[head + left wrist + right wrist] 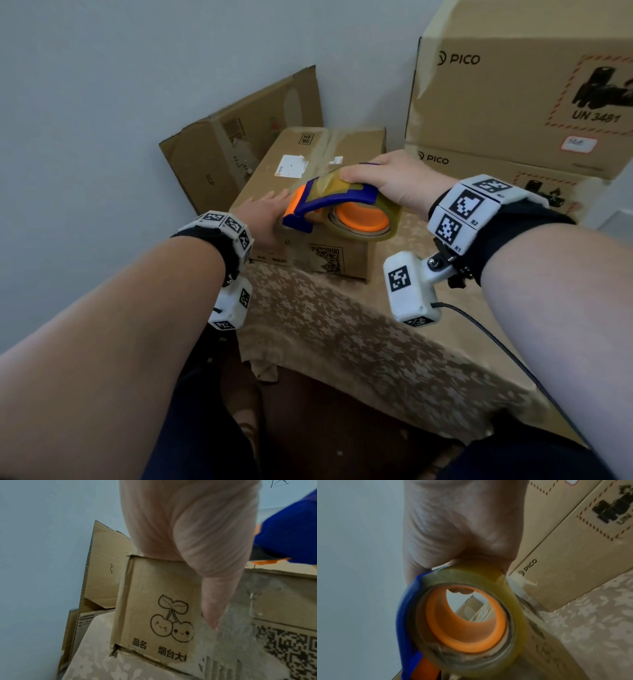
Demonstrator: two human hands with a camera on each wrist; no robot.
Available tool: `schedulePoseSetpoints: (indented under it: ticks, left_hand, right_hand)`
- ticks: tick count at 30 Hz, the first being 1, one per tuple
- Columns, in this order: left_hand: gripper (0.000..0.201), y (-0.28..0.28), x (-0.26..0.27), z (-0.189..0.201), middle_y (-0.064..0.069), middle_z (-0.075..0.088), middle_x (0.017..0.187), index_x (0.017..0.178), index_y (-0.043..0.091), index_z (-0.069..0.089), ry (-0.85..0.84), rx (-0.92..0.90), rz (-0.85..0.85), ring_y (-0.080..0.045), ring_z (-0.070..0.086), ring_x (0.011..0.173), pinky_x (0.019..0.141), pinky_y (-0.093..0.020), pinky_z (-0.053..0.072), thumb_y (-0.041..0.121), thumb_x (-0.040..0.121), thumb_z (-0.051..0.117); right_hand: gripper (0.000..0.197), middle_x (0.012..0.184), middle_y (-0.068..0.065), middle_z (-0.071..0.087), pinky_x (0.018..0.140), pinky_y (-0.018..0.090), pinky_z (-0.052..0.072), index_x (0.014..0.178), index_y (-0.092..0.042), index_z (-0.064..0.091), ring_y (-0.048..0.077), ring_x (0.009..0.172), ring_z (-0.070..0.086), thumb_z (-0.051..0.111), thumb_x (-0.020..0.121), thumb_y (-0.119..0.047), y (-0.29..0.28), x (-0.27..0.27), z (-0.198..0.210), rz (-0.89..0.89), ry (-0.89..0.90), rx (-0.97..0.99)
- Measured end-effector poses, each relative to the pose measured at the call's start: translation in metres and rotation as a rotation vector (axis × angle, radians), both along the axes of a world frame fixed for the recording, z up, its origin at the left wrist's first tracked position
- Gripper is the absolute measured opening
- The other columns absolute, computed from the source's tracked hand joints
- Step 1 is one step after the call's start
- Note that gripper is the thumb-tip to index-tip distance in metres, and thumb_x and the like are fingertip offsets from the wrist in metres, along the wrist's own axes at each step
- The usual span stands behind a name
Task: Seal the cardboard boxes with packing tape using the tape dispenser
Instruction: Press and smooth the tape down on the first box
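Note:
A small brown cardboard box with a QR code and a cherry drawing stands on the table. My left hand lies on its near left corner, fingers flat on top and the thumb down the front face. My right hand grips a blue and orange tape dispenser with a roll of clear tape, held just above the box's near edge. Clear tape covers the box's front face.
Two large PICO boxes are stacked at the right. A flattened carton leans on the wall behind the small box. The table wears a beige flowered cloth. A cable runs from my right wrist.

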State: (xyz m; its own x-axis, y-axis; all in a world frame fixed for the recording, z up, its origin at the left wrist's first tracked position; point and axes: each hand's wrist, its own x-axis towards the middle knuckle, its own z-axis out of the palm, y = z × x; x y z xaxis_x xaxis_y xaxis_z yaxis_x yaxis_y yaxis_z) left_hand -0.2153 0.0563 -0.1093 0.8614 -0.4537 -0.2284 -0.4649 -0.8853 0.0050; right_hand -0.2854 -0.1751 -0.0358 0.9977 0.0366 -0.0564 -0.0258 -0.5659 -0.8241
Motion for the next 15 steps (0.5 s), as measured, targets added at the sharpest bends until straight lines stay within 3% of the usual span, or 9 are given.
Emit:
schedulePoseSetpoints:
  ticks: [3, 10, 15]
  left_hand:
    - [0.115, 0.0, 0.0, 0.001, 0.0, -0.001, 0.161, 0.153, 0.022, -0.004, 0.01, 0.048, 0.014, -0.023, 0.005, 0.147, 0.118, -0.049, 0.013, 0.042, 0.074, 0.077]
    - [0.114, -0.004, -0.002, 0.005, 0.001, -0.006, 0.161, 0.153, 0.02, -0.006, 0.039, 0.074, 0.034, -0.023, 0.002, 0.148, 0.118, -0.05, 0.01, 0.048, 0.076, 0.074]
    - [0.121, -0.016, -0.007, 0.013, -0.001, -0.004, 0.161, 0.152, 0.014, -0.005, 0.049, 0.106, 0.078, -0.021, 0.007, 0.147, 0.115, -0.053, 0.02, 0.052, 0.071, 0.076]
  right_hand:
    - [0.039, 0.066, 0.003, 0.057, 0.066, 0.029, 0.041, 0.065, -0.017, 0.059, 0.018, 0.065, 0.053, 0.066, 0.08, -0.052, -0.024, -0.003, 0.006, -0.005, -0.008, -0.081]
    - [0.039, 0.072, 0.007, 0.058, 0.071, 0.031, 0.041, 0.074, -0.017, 0.063, 0.021, 0.07, 0.053, 0.064, 0.079, -0.055, -0.046, -0.01, -0.002, 0.0, 0.025, -0.126]
    - [0.037, 0.071, 0.008, 0.056, 0.067, 0.029, 0.039, 0.077, -0.016, 0.063, 0.021, 0.068, 0.051, 0.063, 0.081, -0.052, -0.049, -0.013, -0.007, -0.029, 0.05, -0.077]
